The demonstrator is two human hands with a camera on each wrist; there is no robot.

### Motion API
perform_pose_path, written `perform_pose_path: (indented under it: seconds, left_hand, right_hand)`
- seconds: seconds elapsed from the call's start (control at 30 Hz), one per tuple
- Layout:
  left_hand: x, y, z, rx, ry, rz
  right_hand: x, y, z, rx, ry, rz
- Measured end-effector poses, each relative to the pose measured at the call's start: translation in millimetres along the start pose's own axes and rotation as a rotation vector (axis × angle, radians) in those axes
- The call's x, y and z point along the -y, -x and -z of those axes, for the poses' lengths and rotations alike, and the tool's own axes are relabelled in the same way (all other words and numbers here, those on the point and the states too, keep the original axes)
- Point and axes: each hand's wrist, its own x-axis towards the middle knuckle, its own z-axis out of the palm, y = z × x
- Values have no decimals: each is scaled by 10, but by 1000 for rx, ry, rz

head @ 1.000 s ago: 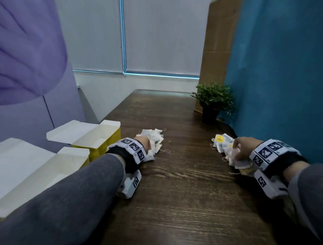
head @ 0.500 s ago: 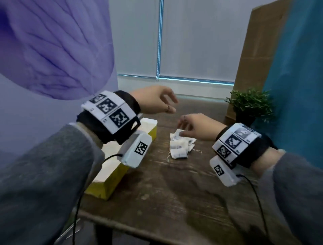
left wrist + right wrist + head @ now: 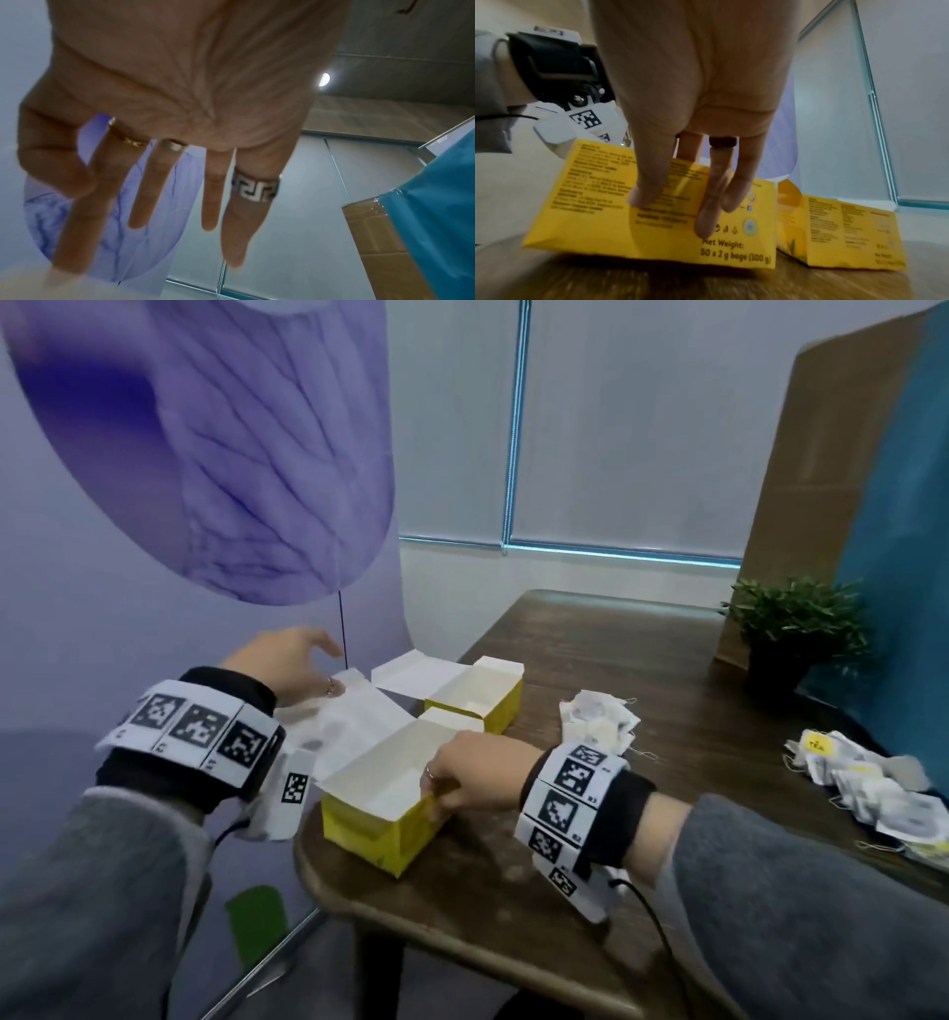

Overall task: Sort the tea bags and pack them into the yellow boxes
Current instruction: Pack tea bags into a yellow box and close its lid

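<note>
Room: pale blinds on back window, purple leaf-print backdrop [image 3: 231, 454] on left, teal cloth [image 3: 904, 546] and brown board on right.
Surface: dark wood table [image 3: 590, 660], rounded near-left corner.
Near yellow box [image 3: 382, 796]: open, white inside, at table's near-left corner; long axis runs from near-left to far-right; lid flap spread out to left off the table edge. In right wrist view [image 3: 654, 219] printed long side faces camera, "Net Weight: 50 x 2 g bags (100 g)" readable.
Far yellow box [image 3: 475, 698]: open, just beyond near box, about parallel, lid flap out to left; in right wrist view [image 3: 839, 229] it sits right of near box, close beside it.
Right hand [image 3: 475, 775]: grips near box's right long wall at the rim; thumb and two fingers lie on the outer yellow face, one finger goes over the rim behind the wall.
Left hand [image 3: 287, 665]: raised over near box's lid flap, fingers straight and spread, holding nothing; contact with flap cannot tell. Rings on fingers in left wrist view [image 3: 180, 121].
White tea bags [image 3: 598, 721]: loose pile on table right of boxes, strings trailing.
Yellow-tag tea bags [image 3: 862, 778]: second pile at table's right edge, well apart from boxes.
Potted plant [image 3: 796, 629]: far right of table, against the board.
</note>
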Motion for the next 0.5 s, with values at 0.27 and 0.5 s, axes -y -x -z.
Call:
perform_pose_path:
  seconds: [0.27, 0.5]
  left_hand:
    - [-167, 143, 404, -112, 138, -182]
    - [-1064, 233, 195, 4, 698, -558]
  right_hand:
    - [72, 688, 385, -311, 189, 17]
    - [-437, 1673, 609, -526, -146, -84]
